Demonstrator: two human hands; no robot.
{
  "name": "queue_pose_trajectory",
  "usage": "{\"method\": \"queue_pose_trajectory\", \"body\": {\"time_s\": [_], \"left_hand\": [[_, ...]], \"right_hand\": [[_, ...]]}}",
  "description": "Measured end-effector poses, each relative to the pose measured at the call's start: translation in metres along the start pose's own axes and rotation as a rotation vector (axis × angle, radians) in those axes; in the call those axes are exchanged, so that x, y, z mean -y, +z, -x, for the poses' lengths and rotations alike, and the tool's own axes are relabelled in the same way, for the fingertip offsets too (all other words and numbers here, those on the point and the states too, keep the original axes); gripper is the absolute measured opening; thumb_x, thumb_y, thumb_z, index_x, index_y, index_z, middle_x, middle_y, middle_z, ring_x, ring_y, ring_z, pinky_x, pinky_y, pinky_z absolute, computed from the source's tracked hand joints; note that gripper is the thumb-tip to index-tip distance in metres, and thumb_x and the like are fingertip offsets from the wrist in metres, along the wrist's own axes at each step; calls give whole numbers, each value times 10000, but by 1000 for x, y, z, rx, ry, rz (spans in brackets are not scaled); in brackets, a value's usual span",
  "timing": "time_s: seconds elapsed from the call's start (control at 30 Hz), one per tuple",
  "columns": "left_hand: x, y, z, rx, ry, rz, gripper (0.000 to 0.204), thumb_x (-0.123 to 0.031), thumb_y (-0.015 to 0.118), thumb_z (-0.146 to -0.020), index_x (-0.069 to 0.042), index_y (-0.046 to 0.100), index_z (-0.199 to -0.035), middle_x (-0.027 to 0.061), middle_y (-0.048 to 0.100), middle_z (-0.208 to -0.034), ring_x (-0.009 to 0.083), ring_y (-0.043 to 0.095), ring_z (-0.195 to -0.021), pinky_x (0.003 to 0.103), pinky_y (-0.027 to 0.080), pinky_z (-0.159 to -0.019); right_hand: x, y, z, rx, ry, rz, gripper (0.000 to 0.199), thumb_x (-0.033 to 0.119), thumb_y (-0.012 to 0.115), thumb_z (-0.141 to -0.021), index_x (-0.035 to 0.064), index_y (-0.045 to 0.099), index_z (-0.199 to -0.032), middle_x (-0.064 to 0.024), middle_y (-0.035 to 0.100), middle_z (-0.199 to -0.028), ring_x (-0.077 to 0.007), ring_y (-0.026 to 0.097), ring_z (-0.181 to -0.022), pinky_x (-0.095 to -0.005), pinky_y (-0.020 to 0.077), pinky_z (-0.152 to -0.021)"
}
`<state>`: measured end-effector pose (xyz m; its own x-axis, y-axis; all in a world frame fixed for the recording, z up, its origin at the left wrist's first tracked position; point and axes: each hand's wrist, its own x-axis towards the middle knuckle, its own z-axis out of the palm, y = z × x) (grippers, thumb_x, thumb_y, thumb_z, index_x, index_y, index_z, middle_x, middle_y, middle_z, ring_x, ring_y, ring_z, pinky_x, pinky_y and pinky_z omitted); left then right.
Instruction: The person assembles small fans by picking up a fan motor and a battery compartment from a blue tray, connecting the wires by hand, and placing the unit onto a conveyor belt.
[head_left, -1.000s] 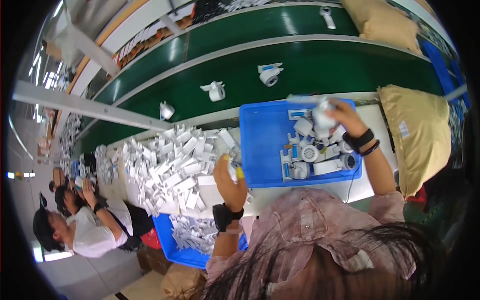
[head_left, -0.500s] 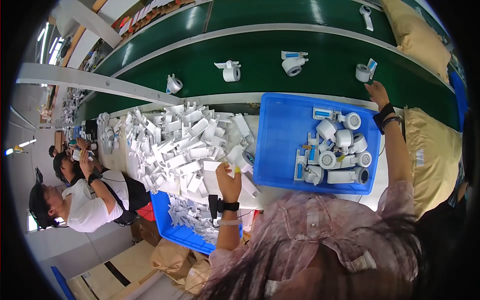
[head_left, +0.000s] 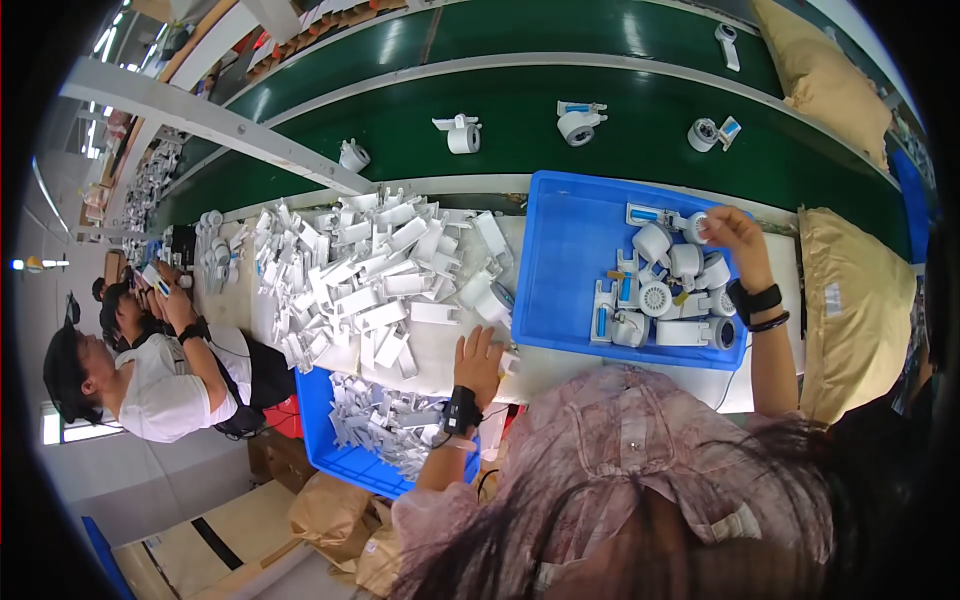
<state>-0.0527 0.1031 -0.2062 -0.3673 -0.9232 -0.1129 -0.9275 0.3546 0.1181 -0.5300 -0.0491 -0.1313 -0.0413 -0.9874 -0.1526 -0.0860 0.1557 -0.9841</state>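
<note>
Right hand [head_left: 728, 232] closed on white round part [head_left: 697, 226] in blue bin [head_left: 570, 250] at table's far right edge; lift straight. Left hand [head_left: 480, 362] flat, empty, beside white bracket pile [head_left: 360, 280].

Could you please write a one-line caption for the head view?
Right hand picks a white round part from a blue bin; left hand rests beside white brackets.

Bright, even overhead light; glare streaks on green conveyor belt [head_left: 640, 110] at upper centre. Soft shadows. Strong fisheye bending, black vignette at frame corners. Edges slightly soft.
</note>
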Motion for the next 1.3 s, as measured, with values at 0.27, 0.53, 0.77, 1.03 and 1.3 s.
{"method": "queue_pose_trajectory", "body": {"time_s": [0.27, 0.53, 0.77, 1.03, 1.3], "left_hand": [[6, -16, 4, 96, -150, 464, 352, -143, 697, -729, -23, 532, -1016, 174, 588, -965, 385, 576, -893, 454, 459, -782], [14, -24, 10, -25, -236, 1221, 340, 19, 532, -833, 33, 518, -1172, 76, 596, -1015, 175, 591, -907, 293, 485, -809], [-7, -111, -15, -17, -433, 1494, 247, -24, 618, -814, 12, 544, -1046, 91, 606, -817, 172, 604, -667, 300, 525, -595], [-54, -147, -19, 426, 331, 2685, 312, -292, 661, -856, -58, 455, -857, 51, 490, -635, 187, 511, -503, 339, 491, -410], [-91, -131, -35, 586, 642, 3037, 396, -353, 681, -838, -85, 390, -816, 6, 446, -508, 115, 437, -353, 240, 440, -299]], "right_hand": [[24, 107, 51, 390, -117, 10, 144, 109, 574, -938, 20, 616, -1043, -41, 638, -912, -120, 631, -840, -256, 501, -763], [30, 178, 71, 661, -182, 146, 196, 164, 599, -931, 19, 640, -1056, -70, 660, -937, -140, 641, -822, -267, 505, -753], [14, 215, 74, 676, -307, 205, 276, 167, 641, -874, 22, 613, -1108, -112, 650, -1043, -213, 632, -917, -305, 510, -778], [69, 219, 109, 949, -447, 124, 358, 298, 673, -868, 52, 612, -1121, -121, 642, -1052, -271, 620, -951, -343, 489, -801], [91, 175, 133, 853, -483, 167, 218, 267, 648, -893, 55, 641, -944, -94, 642, -884, -230, 618, -723, -315, 467, -608]]}}
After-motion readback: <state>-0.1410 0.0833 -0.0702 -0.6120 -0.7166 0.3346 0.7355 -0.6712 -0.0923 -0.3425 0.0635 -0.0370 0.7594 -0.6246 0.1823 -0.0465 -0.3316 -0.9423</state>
